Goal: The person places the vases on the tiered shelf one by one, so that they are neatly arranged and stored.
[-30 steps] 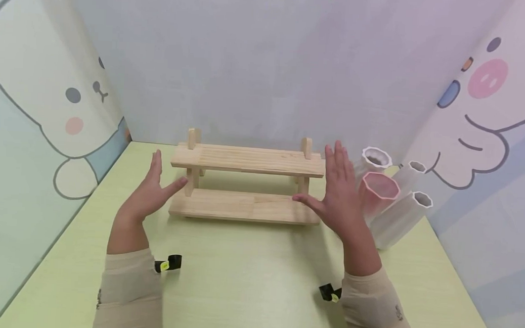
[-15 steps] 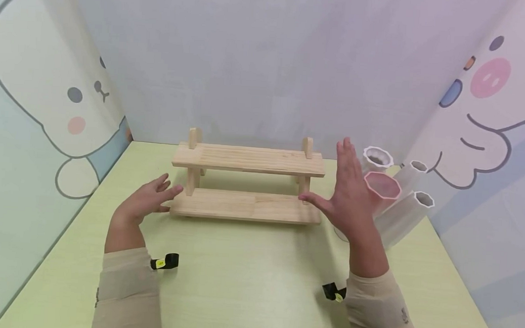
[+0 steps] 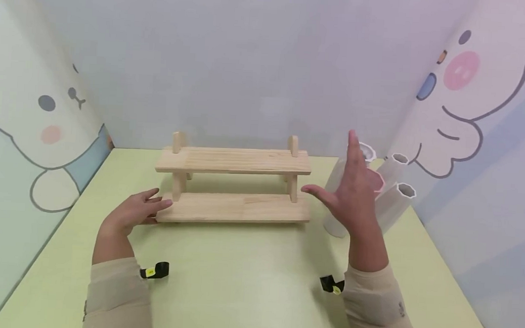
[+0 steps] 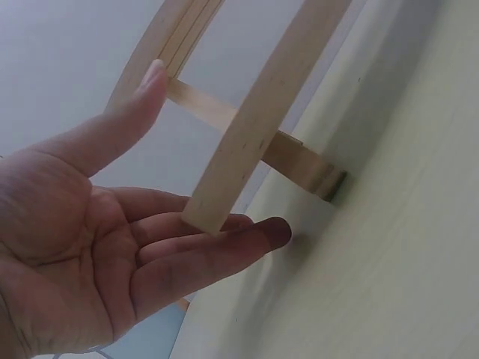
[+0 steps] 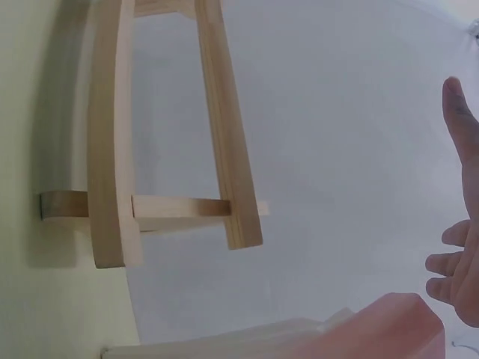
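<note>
A two-tier wooden shelf (image 3: 233,161) stands at the back of the table. My left hand (image 3: 132,211) is at the left end of its lower board (image 3: 233,209). The left wrist view puts the thumb above that board (image 4: 251,127) and the loosely extended fingers by its end; firm contact cannot be told. My right hand (image 3: 356,198) is raised right of the shelf, fingers extended and thumb spread, holding nothing. Behind it stand a pink vase (image 3: 377,182) and several white vases (image 3: 393,206), partly hidden by the hand.
The pale green table (image 3: 238,281) runs forward from the shelf. Curtain-like walls with cartoon animals (image 3: 461,70) enclose it at the sides, and a plain grey one (image 3: 231,73) at the back. Black camera mounts (image 3: 155,271) stick out from both sleeves.
My left hand has come down to the lower board's left end, its fingers loosening. My right hand has moved away from the shelf's right end. The head view has shifted slightly.
</note>
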`<state>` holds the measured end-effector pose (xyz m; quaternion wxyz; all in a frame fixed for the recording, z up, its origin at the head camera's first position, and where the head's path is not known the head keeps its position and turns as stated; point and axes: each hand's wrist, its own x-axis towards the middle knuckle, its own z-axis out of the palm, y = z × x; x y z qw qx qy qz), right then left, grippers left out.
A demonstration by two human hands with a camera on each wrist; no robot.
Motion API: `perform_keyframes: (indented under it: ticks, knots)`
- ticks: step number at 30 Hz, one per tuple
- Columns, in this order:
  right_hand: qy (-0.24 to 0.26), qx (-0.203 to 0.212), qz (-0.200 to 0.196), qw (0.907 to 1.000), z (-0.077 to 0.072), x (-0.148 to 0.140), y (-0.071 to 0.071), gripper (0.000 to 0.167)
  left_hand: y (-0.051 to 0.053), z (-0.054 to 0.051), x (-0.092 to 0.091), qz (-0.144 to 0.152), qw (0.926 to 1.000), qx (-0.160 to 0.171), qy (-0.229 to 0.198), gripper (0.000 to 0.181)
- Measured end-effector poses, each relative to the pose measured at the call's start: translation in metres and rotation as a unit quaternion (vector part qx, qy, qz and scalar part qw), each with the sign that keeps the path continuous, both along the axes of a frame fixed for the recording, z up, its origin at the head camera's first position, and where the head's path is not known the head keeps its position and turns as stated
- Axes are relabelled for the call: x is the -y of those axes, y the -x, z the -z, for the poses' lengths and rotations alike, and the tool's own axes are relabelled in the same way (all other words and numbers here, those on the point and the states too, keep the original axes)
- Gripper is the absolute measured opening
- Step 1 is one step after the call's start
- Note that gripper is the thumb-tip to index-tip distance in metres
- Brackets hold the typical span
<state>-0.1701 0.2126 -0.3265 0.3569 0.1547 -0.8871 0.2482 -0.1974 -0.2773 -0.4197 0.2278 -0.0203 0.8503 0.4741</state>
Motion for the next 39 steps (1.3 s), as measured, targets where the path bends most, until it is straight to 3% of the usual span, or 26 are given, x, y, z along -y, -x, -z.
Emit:
perform_keyframes:
  ticks: [9, 25, 31, 39]
  knots:
    - [0.048, -0.02, 0.032, 0.9981, -0.011, -0.021, -0.008, 0.131, 0.007, 0.004, -0.002, 0.013, 0.9995, 0.006, 0.027, 0.105]
    - [0.129, 0.057, 0.08, 0.9867, -0.016, -0.045, -0.011, 0.127, 0.008, 0.007, -0.003, 0.027, 0.9967, -0.009, 0.076, 0.097]
    - [0.153, 0.064, 0.08, 0.9829, -0.016, -0.046, -0.012, 0.124, 0.008, 0.011, 0.001, 0.032, 0.9945, -0.017, 0.098, 0.1]
    - [0.167, 0.121, 0.082, 0.9751, -0.01, -0.045, -0.013, 0.119, 0.01, 0.012, 0.002, 0.038, 0.9944, -0.018, 0.097, 0.101]
